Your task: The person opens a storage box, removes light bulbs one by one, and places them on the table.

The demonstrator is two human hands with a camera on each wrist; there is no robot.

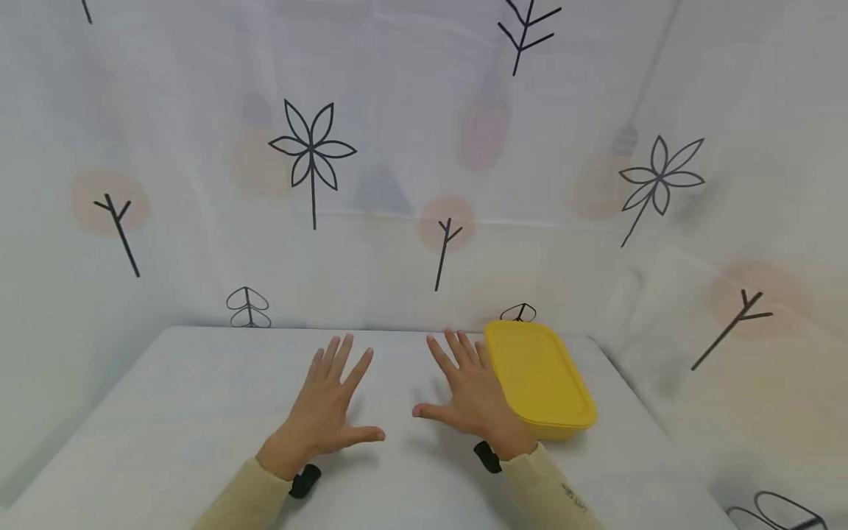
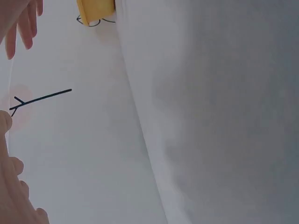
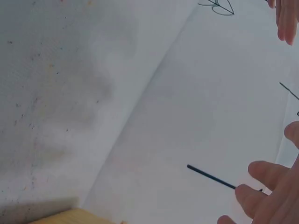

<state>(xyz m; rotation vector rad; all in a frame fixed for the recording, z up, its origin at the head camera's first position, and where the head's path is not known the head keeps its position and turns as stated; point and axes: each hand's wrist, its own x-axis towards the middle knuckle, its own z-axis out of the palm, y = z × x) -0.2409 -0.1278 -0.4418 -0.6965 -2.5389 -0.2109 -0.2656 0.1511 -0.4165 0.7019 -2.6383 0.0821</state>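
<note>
Both hands are held out over the white table with fingers spread and nothing in them. In the head view the left hand (image 1: 322, 407) is left of the middle, its thumb pointing right. Facing it, the right hand (image 1: 472, 394) has its thumb pointing left. A yellow lidded box (image 1: 539, 375) lies on the table just right of the right hand, which overlaps its left edge in this view. Part of the box (image 2: 96, 10) also shows at the top of the left wrist view. Its edge (image 3: 74, 217) appears at the bottom of the right wrist view.
The white table (image 1: 165, 412) reaches back to a pale cloth (image 1: 397, 147) printed with line-drawn flowers and twigs. This cloth also hangs along the right and left sides. A dark band sits at each wrist, below the light sleeves (image 1: 246, 495).
</note>
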